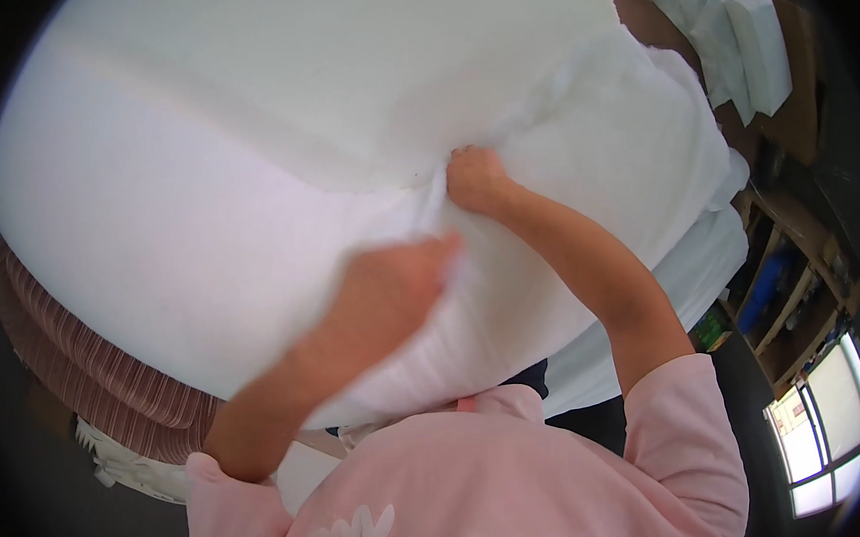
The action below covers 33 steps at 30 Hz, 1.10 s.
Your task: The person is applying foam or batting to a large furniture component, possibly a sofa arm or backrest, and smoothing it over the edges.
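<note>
A big white padded piece (201, 223), which looks like foam covered with soft white batting (620, 149), spreads in front of me. My right hand (479, 179) is closed at the batting's inner edge, with the fingers pinching a fold of it. From that fist a taut crease (431, 201) runs down toward my left hand. Nearer to me, my left hand (401, 280) hovers over or touches the batting, smeared by motion. Its fingers are too blurred to show whether they hold anything.
Striped brown-pink fabric (110, 357) lies under the padded piece at the left. White material and a white block (764, 56) rest on a brown surface at the far right. Wooden shelves (791, 296) with assorted things and a bright window (828, 421) are at the right.
</note>
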Available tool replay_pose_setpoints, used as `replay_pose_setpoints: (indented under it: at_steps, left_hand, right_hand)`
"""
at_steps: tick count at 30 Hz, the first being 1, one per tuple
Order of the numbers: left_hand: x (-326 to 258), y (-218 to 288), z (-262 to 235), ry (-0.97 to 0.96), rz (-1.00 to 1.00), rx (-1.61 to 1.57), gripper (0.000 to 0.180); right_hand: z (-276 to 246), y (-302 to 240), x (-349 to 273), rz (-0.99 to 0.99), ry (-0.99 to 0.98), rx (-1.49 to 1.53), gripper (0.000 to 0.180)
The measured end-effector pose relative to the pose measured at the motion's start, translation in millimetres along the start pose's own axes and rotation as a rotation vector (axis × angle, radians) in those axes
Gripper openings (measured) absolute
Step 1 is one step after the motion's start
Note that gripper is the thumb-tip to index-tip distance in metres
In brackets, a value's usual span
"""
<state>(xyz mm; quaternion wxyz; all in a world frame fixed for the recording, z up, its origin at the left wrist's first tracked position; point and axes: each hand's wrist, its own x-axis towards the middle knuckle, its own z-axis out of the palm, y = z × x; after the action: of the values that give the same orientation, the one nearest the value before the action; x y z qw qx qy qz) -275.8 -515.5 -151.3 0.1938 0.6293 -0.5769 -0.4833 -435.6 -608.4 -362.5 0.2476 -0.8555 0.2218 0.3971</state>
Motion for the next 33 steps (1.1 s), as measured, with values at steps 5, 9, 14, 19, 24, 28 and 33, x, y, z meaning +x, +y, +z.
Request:
replay_pose_setpoints:
  at_steps: [5,9,14,19,24,28,33]
  left_hand:
    - [-41.3,71.8,94.9,-0.24,0.449,0.064,0.012]
    - [-15.9,47.4,62.8,0.156,0.201,0.331,0.071]
    - [-20.5,-79.7,1.2,-0.354,-0.607,0.305,0.065]
    - [-16.1,-141.8,-34.5,0.247,-0.799,-0.201,0.029]
    - [-34.9,-171.2,-19.2,-0.04,-0.884,0.567,0.042]
    - [-58.2,-97.5,-23.1,0.387,-0.91,-0.029,0.054]
    - [-121.5,-34.8,-3.0,0.046,-0.628,-0.399,0.049]
  right_hand:
    - [1.2,1.4,-7.9,-0.041,0.047,-0.021,0.024]
    - [-1.5,3.7,-6.4,-0.012,0.035,0.042,0.035]
    - [-19.0,-15.6,-7.5,0.109,0.002,0.152,0.061]
    - [-18.0,-4.6,-4.3,0.096,-0.021,0.141,0.062]
    - [-23.3,-20.1,-10.4,0.002,0.19,0.051,0.044]
    - [-71.1,-49.8,-68.7,0.005,0.305,0.299,0.036]
    - [-53.3,-105.8,-156.4,-0.169,0.346,0.615,0.02]
